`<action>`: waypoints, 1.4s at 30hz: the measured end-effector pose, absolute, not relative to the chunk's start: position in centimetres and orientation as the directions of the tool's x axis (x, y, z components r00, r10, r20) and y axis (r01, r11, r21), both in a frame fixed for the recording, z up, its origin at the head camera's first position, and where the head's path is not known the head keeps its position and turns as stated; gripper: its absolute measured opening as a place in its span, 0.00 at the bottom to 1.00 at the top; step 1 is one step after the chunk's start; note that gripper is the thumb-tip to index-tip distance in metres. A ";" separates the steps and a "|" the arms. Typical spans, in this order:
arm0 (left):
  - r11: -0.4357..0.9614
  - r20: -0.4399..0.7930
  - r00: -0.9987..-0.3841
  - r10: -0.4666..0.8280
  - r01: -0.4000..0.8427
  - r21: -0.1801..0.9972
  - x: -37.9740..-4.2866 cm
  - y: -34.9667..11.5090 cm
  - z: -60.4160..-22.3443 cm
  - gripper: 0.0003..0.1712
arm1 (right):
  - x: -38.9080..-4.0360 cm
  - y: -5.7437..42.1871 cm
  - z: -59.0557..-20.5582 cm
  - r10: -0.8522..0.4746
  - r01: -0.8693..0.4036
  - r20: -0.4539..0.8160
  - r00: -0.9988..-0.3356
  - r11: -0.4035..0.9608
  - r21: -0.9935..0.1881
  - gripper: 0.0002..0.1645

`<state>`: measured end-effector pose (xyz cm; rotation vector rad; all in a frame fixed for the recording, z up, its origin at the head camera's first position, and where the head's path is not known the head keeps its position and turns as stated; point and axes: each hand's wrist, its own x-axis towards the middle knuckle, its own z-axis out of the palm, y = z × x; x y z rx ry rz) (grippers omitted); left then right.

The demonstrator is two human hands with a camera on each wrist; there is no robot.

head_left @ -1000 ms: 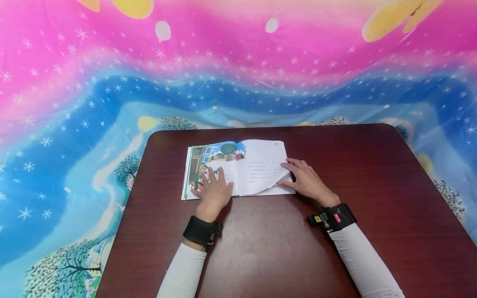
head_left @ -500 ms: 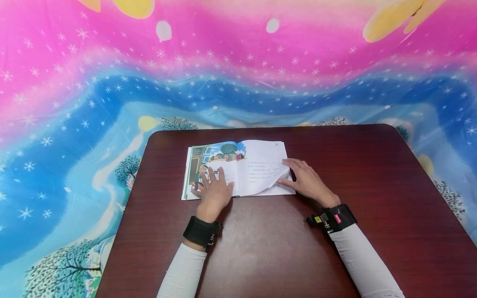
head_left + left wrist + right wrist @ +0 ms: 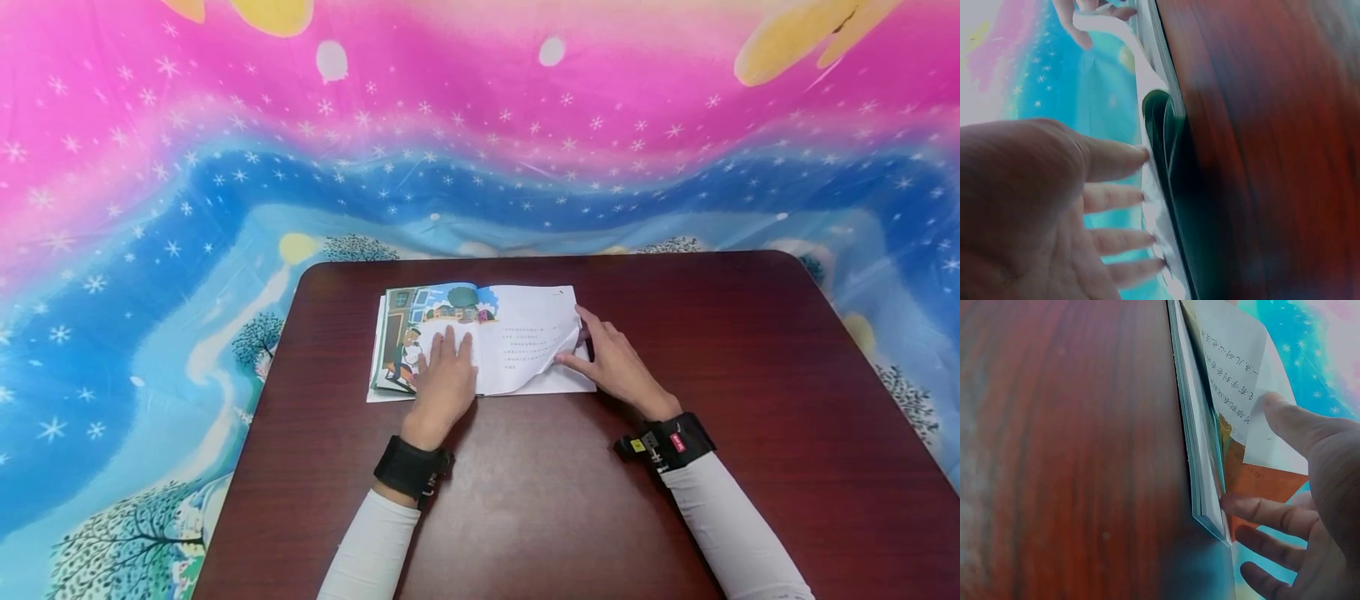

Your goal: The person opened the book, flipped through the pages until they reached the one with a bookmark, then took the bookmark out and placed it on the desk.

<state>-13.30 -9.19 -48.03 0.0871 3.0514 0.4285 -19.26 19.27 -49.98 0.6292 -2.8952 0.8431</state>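
Note:
An open picture book (image 3: 517, 312) lies on the table, with a coloured street scene on its left page and printed text on its right. Flat across the left page near the spine, my left hand (image 3: 446, 375) rests with fingers extended. My right hand (image 3: 622, 367) holds the lifted lower corner of the right page (image 3: 1254, 381) between thumb and fingers. In the right wrist view the thumb lies against this bent page, and the index fingertip is at the edge of the pages below. The left wrist view shows the pages bulging in a loop at the spine (image 3: 1160, 106).
The dark red-brown wooden table (image 3: 525, 500) extends around the book on all sides. Behind it hangs a pink and blue cloth (image 3: 480, 167) printed with snowflakes and trees. Each wrist wears a black strap (image 3: 408, 468) with a small device.
My left hand has slid right across the left page toward the spine, uncovering more of the picture. The right index finger has moved up the page's outer edge; the corner stays lifted.

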 end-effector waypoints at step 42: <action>0.898 0.128 -0.991 0.035 0.087 0.431 -13.7 -9.3 -46.8 0.37 | -18.6 19.0 -49.2 -0.386 -0.399 0.149 -0.910 0.724 -0.563 0.61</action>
